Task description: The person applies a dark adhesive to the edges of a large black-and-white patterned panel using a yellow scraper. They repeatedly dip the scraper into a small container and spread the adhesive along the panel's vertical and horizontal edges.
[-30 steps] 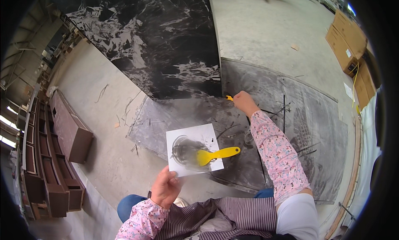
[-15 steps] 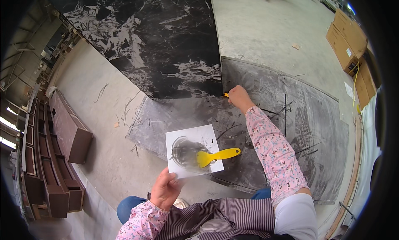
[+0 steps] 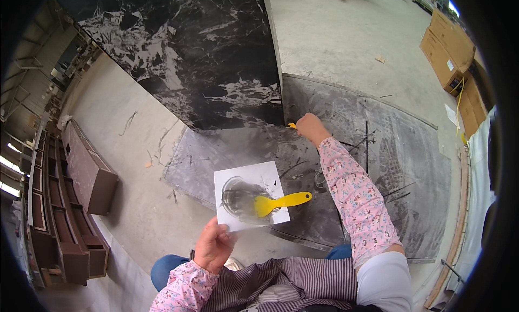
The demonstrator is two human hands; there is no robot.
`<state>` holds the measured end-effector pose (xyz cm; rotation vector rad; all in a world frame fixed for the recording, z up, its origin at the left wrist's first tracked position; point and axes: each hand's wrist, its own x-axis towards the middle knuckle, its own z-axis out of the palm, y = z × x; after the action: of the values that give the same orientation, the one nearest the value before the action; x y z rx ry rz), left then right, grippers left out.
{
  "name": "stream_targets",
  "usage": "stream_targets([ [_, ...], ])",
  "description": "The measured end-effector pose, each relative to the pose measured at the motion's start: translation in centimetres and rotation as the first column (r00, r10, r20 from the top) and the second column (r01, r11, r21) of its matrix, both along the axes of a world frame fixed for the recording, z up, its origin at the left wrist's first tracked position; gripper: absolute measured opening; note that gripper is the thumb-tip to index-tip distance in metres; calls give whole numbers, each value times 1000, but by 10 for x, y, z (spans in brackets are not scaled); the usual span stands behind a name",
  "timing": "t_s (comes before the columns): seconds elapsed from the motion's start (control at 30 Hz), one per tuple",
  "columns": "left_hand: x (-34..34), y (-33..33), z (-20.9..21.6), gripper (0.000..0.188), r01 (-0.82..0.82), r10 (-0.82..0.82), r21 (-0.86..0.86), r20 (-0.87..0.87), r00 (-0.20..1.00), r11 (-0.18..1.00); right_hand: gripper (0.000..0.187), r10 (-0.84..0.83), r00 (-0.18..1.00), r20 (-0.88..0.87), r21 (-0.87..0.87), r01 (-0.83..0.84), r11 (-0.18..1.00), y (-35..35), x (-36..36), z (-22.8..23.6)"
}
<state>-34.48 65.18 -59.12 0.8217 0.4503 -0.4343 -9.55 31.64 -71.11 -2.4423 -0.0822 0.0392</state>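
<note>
My left hand (image 3: 212, 246) pinches the near left corner of a white square board (image 3: 223, 181), thumb on top. Smeared dark grey paste (image 3: 238, 196) covers the board's middle, and a yellow scraper (image 3: 292, 199) lies across it, its blade in the paste and its handle past the right edge. Farther out, my right hand (image 3: 312, 129) is closed round a small yellow tool (image 3: 292, 125), whose kind I cannot make out. The tool's tip is at the lower right corner of a black slab (image 3: 227, 58) with white veining. I cannot tell whether it touches the slab.
Under the slab's near end lies a dusty grey sheet (image 3: 400, 150) with dark strips scattered on it. Brown wooden cabinet frames (image 3: 70, 225) and a brown box-like unit (image 3: 89, 169) stand at left. Cardboard boxes (image 3: 446, 50) stand at the far right.
The slab and surroundings have shifted slightly left in view. My right hand's yellow tool now sits a little farther from the slab's corner. The left hand keeps its hold on the board.
</note>
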Motion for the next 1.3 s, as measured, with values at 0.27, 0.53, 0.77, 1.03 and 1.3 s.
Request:
stream_targets([
  [0.27,-1,12,-8,42,34,-34,-2,28,999,999,19,63,998,28,-484,-42,874,5,25,-32],
  [0.53,-4,19,-10,41,-23,23,24,2,1000,999,16,-161,960,-230,141,197,970,28,1,56],
  [0.77,2,10,-5,40,23,-24,10,33,999,1000,17,128,991,-28,-526,-123,842,-7,3,7],
  [1.03,-1,21,-7,40,1,-2,10,31,1000,1000,20,-43,992,116,-246,70,967,26,9,12],
  [1.3,1,26,-13,42,-14,14,-1,29,999,1000,28,-309,949,-69,208,317,925,35,14,56],
])
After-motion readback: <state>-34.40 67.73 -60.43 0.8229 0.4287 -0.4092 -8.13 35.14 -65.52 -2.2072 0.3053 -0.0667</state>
